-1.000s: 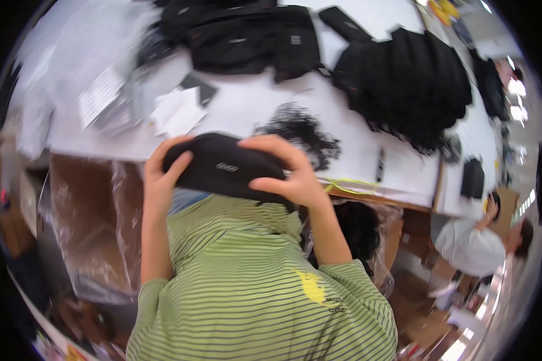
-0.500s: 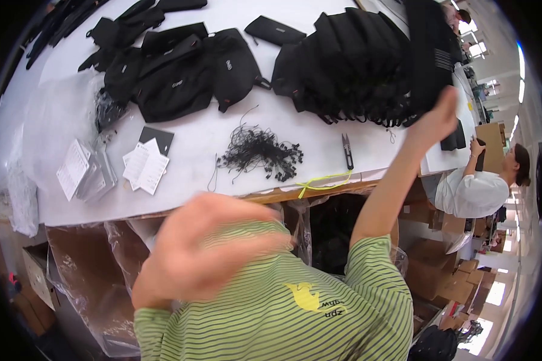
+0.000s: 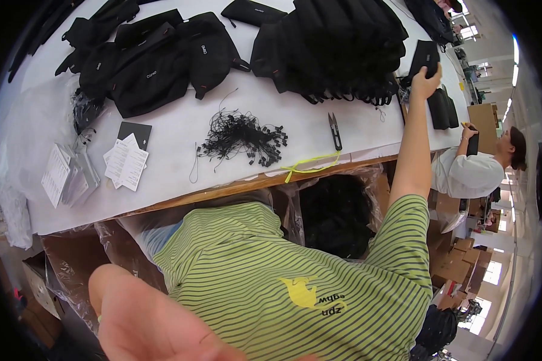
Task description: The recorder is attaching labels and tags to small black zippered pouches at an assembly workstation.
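White table, windowed workroom; black pouch at 2 o'clock, pinched in right hand.
Left hand, 7 o'clock: palm bare, unclenched. Co-worker at 3. Plastic-lined carton, 4 o'clock below table edge, holds black goods.

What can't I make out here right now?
Head view:
Left hand: most fingers, cut off by the lower edge.
Black pouch: near end, covered by the right hand.
Black bag stack: far side, cut off by the upper edge.
White cards: printing, too small.
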A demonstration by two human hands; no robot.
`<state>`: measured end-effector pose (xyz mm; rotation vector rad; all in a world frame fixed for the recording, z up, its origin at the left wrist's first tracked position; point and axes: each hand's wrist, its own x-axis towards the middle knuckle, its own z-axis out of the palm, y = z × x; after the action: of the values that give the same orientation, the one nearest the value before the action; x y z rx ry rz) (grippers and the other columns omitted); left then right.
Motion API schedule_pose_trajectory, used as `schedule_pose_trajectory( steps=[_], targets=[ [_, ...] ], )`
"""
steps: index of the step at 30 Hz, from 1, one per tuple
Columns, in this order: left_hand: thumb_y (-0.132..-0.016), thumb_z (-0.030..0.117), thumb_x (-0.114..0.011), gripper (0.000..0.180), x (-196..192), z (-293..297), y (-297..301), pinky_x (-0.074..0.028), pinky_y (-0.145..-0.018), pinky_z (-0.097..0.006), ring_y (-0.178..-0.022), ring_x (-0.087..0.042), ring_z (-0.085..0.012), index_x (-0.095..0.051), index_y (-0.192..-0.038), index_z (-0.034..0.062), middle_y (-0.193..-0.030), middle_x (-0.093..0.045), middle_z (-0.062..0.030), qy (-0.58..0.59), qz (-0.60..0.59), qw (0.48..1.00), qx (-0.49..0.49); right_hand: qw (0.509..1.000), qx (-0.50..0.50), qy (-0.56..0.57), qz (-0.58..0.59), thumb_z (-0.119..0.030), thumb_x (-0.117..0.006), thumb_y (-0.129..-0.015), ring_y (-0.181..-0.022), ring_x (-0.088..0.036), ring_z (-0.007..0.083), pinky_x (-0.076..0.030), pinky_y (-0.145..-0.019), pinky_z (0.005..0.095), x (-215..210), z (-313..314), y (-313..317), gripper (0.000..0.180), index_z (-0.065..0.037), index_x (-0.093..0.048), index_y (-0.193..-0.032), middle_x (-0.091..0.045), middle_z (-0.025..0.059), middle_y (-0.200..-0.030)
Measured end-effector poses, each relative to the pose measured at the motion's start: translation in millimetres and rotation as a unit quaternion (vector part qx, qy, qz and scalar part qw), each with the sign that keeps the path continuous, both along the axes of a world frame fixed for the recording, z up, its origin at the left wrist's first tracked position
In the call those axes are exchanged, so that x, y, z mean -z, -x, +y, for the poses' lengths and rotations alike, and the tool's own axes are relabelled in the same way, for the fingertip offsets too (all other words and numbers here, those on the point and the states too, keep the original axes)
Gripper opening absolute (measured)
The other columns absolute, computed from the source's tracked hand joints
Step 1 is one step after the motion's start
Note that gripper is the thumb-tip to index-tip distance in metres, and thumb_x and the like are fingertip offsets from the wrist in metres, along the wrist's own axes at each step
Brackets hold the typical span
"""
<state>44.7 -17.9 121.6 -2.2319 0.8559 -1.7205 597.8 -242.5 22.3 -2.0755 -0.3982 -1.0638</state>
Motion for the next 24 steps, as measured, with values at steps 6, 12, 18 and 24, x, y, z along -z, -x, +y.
schedule_pose_trajectory(
  steps=[6, 12, 18, 24],
  targets=[
    [-0.082, -0.001, -0.058, 0.021, 51.3, -8.3, 20.6, -0.046, -0.062, -0.034, -0.089, -0.053, -0.0238, -0.065, -0.093, 0.0158, -0.105, -0.050, -0.0039, 0.305, 0.063, 0.948, -0.065, 0.899, -0.201, 0.134, 0.367, -0.014, -0.057, -0.084, -0.102, -0.057, 0.0248, -0.042, -0.090, 0.0304, 68.9, -13.6, -47.7, 0.069, -0.014, -0.025, -0.145, -0.057, 0.0169, -0.118],
    [-0.085, 0.011, -0.059, 0.033, 128.4, 66.6, 47.5, -0.038, -0.097, -0.037, -0.114, -0.048, -0.0338, -0.057, -0.118, 0.0063, -0.126, -0.049, -0.0167, 0.527, 0.316, 0.690, -0.382, 0.993, 0.003, -0.018, 0.119, -0.013, -0.060, -0.081, -0.078, -0.062, 0.0208, -0.051, -0.072, 0.0308, 45.5, 4.8, 5.6, 0.040, -0.004, -0.051, -0.119, -0.061, 0.0130, -0.100],
    [-0.086, 0.024, -0.061, 0.054, 222.9, 101.1, 88.9, -0.027, -0.107, -0.045, -0.128, -0.036, -0.0386, -0.044, -0.133, 0.0044, -0.136, -0.042, -0.0205, 0.463, 0.394, 0.618, -0.499, 0.931, -0.362, 0.036, 0.023, -0.010, -0.060, -0.087, -0.070, -0.055, 0.0097, -0.045, -0.065, 0.0250, 10.2, 100.0, 223.5, 0.011, -0.008, -0.066, -0.097, -0.061, 0.0015, -0.084],
    [-0.082, 0.024, -0.064, 0.045, 242.0, 110.0, 82.8, -0.033, -0.099, -0.044, -0.118, -0.043, -0.0372, -0.050, -0.119, 0.0018, -0.129, -0.047, -0.0188, 0.491, 0.334, 0.637, -0.492, 0.763, -0.497, 0.326, 0.255, -0.021, -0.069, -0.077, -0.065, -0.056, 0.0201, -0.045, -0.060, 0.0317, 84.6, 166.6, 363.2, 0.016, -0.008, -0.064, -0.085, -0.054, 0.0045, -0.077]
  ],
)
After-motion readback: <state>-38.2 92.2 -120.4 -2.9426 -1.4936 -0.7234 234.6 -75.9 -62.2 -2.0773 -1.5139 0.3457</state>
